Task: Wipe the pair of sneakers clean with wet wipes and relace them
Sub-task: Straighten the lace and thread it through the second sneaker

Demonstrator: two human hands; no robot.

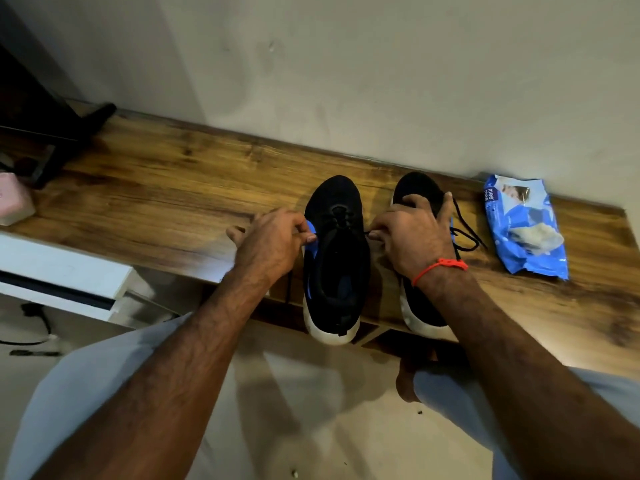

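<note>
Head view, hands [341, 242] pinching laces, heels [330, 332] overhanging shelf [156, 188]

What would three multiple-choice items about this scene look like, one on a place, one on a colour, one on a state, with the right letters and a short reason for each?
1. Where does the wipes pack lie?
A. right of both sneakers
B. between the sneakers
C. on the floor

2. What colour is the wrist band?
A. green
B. orange-red
C. white

3. What is the left hand doing?
A. lying flat on the table
B. pinching a lace at the left sneaker
C. holding a wipe

Answers: 1 A, the pack lies past the right sneaker; 2 B, an orange-red thread shows at the right hand; 3 B, its fingertips close at the eyelets.
</note>
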